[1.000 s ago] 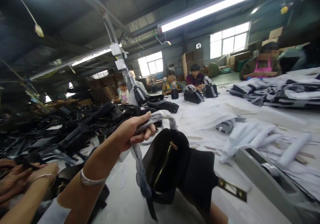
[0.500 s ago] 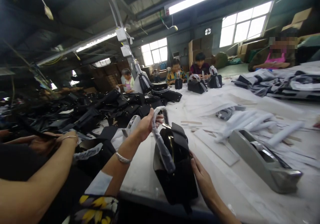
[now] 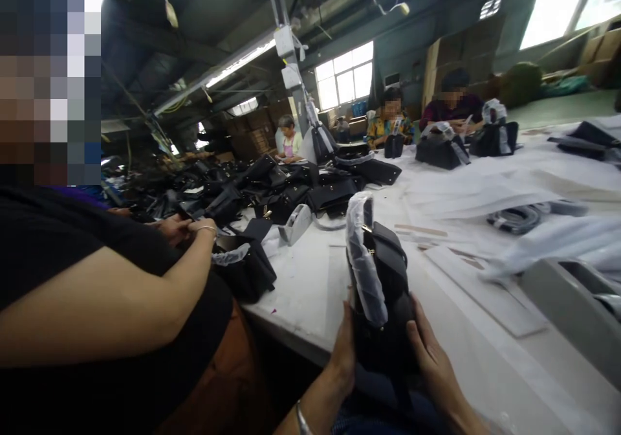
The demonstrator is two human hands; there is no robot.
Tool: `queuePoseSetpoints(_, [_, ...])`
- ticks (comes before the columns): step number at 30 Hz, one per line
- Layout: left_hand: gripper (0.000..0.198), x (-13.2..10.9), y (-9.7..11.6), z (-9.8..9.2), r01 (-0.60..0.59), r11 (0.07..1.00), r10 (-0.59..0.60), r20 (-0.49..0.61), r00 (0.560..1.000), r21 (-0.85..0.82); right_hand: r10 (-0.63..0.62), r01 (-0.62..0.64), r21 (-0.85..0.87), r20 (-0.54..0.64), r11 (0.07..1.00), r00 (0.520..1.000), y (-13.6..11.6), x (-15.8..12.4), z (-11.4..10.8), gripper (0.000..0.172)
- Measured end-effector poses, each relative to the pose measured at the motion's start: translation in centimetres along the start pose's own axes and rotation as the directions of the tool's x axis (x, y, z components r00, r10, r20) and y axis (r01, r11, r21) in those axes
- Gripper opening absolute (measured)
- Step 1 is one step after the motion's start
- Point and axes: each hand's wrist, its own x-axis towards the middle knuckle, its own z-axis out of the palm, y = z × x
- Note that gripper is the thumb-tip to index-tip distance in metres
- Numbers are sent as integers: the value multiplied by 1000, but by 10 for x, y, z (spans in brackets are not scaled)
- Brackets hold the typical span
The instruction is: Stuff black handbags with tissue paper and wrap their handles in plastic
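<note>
A black handbag (image 3: 385, 351) stands between my two hands at the near table edge, its handle (image 3: 365, 267) wrapped in clear plastic. My left hand (image 3: 343, 351) presses against the bag's left side, with most of the fingers hidden behind it. Against the right side lies my right hand (image 3: 429, 344), thumb on the near face and fingers along the flank. The bag is gripped between both palms. A strap hangs below its bottom.
A grey tape dispenser (image 3: 572, 312) sits on the white table (image 3: 301, 279) at right, near a flat white board (image 3: 485, 289). On the left, a co-worker's arm (image 3: 145, 292) reaches toward another black bag (image 3: 247, 267). Heaped black bags (image 3: 233, 195) lie beyond; people work across the table.
My left hand has let go of the wrapped handle and moved down to the bag's left side. My view has swung left, bringing more of the co-worker into sight.
</note>
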Motion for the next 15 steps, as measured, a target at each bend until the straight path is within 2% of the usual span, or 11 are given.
queuePoseSetpoints(2, [82,18,2,9,-61,995,57,52,997,77,-18,18,-7,-23,1000,1000,-2,7,7,84])
queuePoseSetpoints(4, [79,41,8,11,-109,986,101,71,992,127,-6,4,-28,-62,1000,998,-6,17,9,86])
queuePoseSetpoints(7, [63,66,13,-6,-161,963,152,56,987,218,34,-46,-96,-118,994,992,-10,27,3,86])
queuePoseSetpoints(9, [52,75,11,-30,-178,931,181,22,983,319,70,-94,-164,-142,982,987,-10,27,-8,84])
queuePoseSetpoints(11, [41,80,9,-61,-170,884,214,-53,975,435,112,-147,-237,-154,960,982,-7,21,-20,82])
queuePoseSetpoints(15, [29,92,20,-131,-57,751,304,-268,914,658,200,-244,-321,-162,915,966,4,9,-38,78])
